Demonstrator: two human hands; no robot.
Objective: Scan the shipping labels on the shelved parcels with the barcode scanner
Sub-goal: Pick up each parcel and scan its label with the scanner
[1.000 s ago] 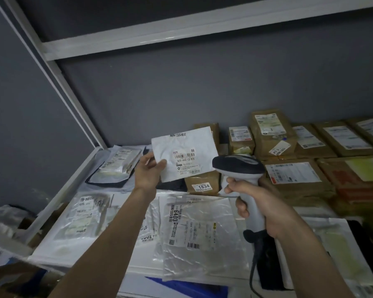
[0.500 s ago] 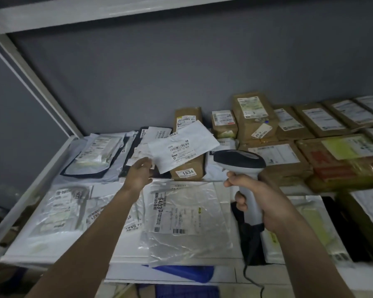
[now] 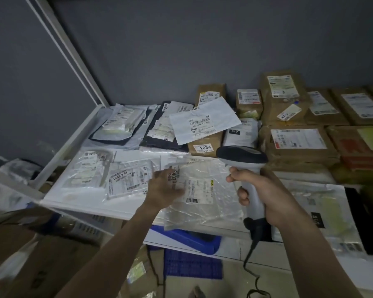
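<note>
My right hand (image 3: 265, 196) grips the handle of a white barcode scanner (image 3: 241, 155) with a dark head, upright over the shelf, its cable hanging down. My left hand (image 3: 162, 190), blurred, lies with fingers spread on the left part of a clear plastic bag parcel (image 3: 207, 190), whose label carries a barcode and the number 6403. A white envelope parcel (image 3: 202, 123) with a barcode label lies tilted on a small brown box marked 1834 (image 3: 202, 147), apart from both hands.
Several flat bag parcels cover the white shelf (image 3: 84, 208) to the left. Labelled brown cartons (image 3: 297, 143) fill the back right. A blue crate (image 3: 187, 239) sits under the shelf edge and a cardboard box (image 3: 41, 265) at lower left. A slanted white post (image 3: 69, 50) stands at the left.
My left hand let go of the white envelope, which now lies on the 1834 box, and dropped onto the clear bag parcel. The scanner stayed about where it was.
</note>
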